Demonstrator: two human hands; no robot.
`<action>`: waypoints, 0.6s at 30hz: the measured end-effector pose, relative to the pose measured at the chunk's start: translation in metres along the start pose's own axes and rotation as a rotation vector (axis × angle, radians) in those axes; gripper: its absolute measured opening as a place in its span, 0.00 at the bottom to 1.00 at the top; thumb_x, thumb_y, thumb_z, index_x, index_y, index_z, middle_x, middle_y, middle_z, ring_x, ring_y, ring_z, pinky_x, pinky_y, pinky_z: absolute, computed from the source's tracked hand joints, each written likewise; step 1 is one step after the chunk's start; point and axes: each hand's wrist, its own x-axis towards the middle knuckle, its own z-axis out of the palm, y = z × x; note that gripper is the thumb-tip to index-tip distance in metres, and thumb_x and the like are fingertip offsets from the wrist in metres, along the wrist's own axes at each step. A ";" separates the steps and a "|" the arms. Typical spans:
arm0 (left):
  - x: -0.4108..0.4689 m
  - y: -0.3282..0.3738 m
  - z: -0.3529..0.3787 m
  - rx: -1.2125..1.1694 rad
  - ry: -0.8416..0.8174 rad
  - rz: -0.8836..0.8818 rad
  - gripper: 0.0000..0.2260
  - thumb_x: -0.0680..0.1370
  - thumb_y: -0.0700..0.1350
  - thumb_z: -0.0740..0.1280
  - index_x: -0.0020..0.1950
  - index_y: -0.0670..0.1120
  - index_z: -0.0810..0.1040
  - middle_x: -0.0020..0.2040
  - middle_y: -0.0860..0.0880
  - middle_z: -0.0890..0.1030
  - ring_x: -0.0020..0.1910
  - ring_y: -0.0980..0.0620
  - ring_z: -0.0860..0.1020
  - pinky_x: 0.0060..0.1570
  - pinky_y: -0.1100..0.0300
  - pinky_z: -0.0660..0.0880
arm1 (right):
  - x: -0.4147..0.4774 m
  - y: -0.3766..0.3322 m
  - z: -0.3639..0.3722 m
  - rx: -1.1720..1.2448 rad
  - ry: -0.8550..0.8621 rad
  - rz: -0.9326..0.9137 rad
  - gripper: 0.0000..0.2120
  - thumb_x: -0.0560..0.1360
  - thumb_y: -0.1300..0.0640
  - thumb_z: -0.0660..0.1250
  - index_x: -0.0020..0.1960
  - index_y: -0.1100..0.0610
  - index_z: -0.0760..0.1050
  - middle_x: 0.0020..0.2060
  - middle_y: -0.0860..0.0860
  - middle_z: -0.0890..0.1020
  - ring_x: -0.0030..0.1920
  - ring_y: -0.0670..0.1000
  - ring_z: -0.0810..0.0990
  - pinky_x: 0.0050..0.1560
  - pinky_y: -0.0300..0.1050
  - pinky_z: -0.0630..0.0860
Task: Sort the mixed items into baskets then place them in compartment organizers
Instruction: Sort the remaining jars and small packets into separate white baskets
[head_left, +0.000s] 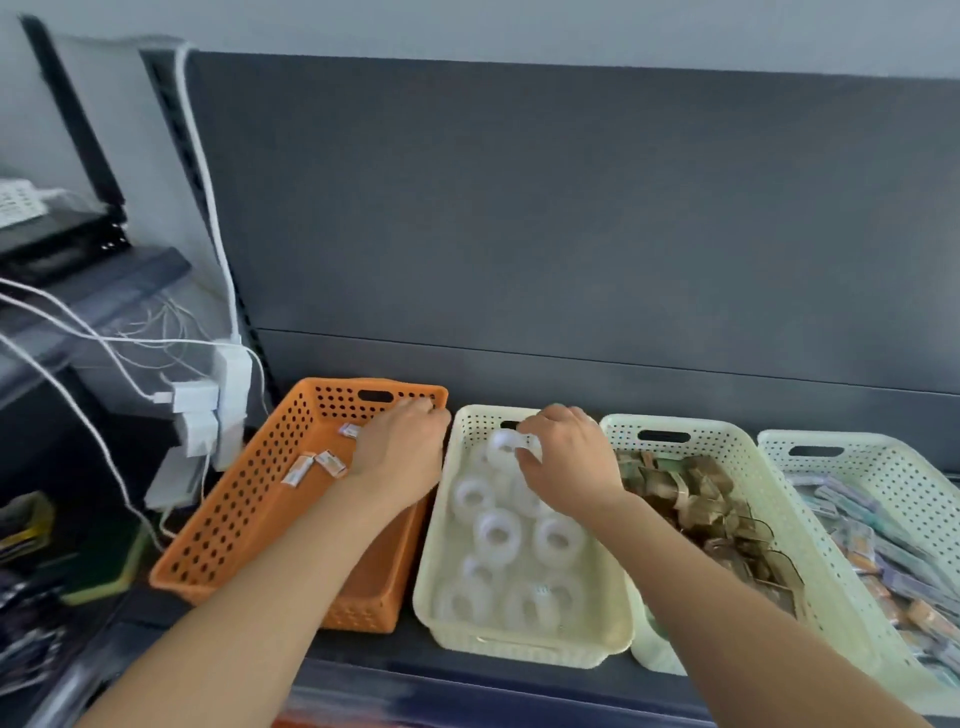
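Clearly I am mid-sort: my right hand (566, 457) pinches a white tape roll (511, 441) over the far end of the cream basket (524, 644) of rolls, while my left hand (400, 452), fingers curled, grips the orange basket (244, 519)'s far rim. Next, I judge, comes dropping the roll among its fellows.
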 end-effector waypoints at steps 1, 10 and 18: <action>-0.002 -0.012 0.001 0.008 0.002 -0.012 0.08 0.77 0.41 0.61 0.53 0.48 0.76 0.51 0.50 0.75 0.54 0.49 0.73 0.43 0.56 0.74 | 0.007 -0.012 0.004 0.003 -0.010 -0.031 0.16 0.77 0.50 0.61 0.63 0.50 0.75 0.58 0.49 0.76 0.59 0.52 0.72 0.59 0.46 0.69; -0.007 -0.096 0.031 0.074 -0.200 -0.081 0.22 0.72 0.34 0.68 0.63 0.51 0.76 0.55 0.48 0.76 0.57 0.48 0.73 0.50 0.55 0.75 | 0.065 -0.100 0.045 -0.154 -0.122 -0.234 0.12 0.76 0.56 0.59 0.55 0.52 0.78 0.54 0.51 0.77 0.57 0.54 0.71 0.53 0.44 0.68; 0.007 -0.121 0.070 0.046 -0.311 0.032 0.27 0.73 0.36 0.68 0.71 0.51 0.70 0.64 0.45 0.72 0.65 0.44 0.69 0.55 0.50 0.74 | 0.107 -0.122 0.072 -0.512 -0.329 -0.201 0.15 0.77 0.56 0.60 0.63 0.50 0.74 0.59 0.53 0.74 0.62 0.56 0.67 0.62 0.49 0.65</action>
